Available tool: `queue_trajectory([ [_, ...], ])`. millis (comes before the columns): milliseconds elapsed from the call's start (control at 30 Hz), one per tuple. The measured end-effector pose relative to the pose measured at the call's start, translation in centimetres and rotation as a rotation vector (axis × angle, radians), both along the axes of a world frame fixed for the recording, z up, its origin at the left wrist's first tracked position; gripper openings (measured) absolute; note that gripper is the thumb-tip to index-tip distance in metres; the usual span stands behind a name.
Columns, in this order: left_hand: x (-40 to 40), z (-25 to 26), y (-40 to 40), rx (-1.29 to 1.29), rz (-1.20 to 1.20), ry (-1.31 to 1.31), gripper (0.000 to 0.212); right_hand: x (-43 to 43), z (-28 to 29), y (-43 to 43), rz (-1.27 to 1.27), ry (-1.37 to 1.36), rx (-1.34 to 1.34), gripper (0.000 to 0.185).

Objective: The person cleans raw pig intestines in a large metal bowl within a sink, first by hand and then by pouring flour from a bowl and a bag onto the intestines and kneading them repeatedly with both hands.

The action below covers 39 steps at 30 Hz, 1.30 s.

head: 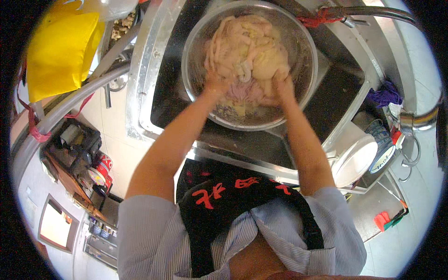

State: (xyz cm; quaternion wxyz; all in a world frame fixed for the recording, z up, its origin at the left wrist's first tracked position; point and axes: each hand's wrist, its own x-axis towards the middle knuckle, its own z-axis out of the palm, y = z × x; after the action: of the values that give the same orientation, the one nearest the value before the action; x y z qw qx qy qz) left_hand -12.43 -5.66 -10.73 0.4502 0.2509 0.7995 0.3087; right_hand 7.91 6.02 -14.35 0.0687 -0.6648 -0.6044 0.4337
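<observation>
A large round metal basin (pixel 187 75) sits in a dark metal sink (pixel 337 101). In it lies a heap of pale, slick, folded raw meat, possibly offal (pixel 250 45), with a pinkish ruffled part towards me and dark bits near the basin's bottom. My left hand (pixel 217 85) presses into the near left side of the heap, its fingers partly hidden. At the near right side, my right hand (pixel 282 85) is against the heap too, fingers partly sunk in. The picture does not settle whether either hand grips a piece.
A yellow bag (pixel 57 57) hangs at the upper left beside bent metal pipes (pixel 89 84). A hose (pixel 378 12) with red ties crosses the upper right. White tubs (pixel 355 161) and a purple cloth (pixel 385 93) are beyond the sink's right edge.
</observation>
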Motion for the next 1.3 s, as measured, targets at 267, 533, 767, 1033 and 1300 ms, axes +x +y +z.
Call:
queue_trajectory([
  [267,-0.3,3.3,0.4,-0.081,0.375,-0.840,0.061,-6.2,4.0,-5.7,-0.298,0.565,-0.752,0.050],
  [533,-5.0,3.3,3.2,0.162,0.042,0.192,0.055,-5.6,6.5,8.3,0.524,-0.027,-0.019,0.049],
  [767,-6.5,-3.4,8.6,0.241,0.248,-0.584,0.055,-12.2,0.9,8.6,-0.025,0.248,-0.798,0.059],
  [1033,-0.5,3.1,-0.3,-0.215,-0.888,0.239,0.062,-4.5,7.4,-3.0,1.121,-0.043,0.391,0.060],
  [1300,0.7,-3.2,0.5,-0.062,-0.614,0.739,0.021,-6.0,0.7,-3.1,0.933,-0.365,0.322,0.048],
])
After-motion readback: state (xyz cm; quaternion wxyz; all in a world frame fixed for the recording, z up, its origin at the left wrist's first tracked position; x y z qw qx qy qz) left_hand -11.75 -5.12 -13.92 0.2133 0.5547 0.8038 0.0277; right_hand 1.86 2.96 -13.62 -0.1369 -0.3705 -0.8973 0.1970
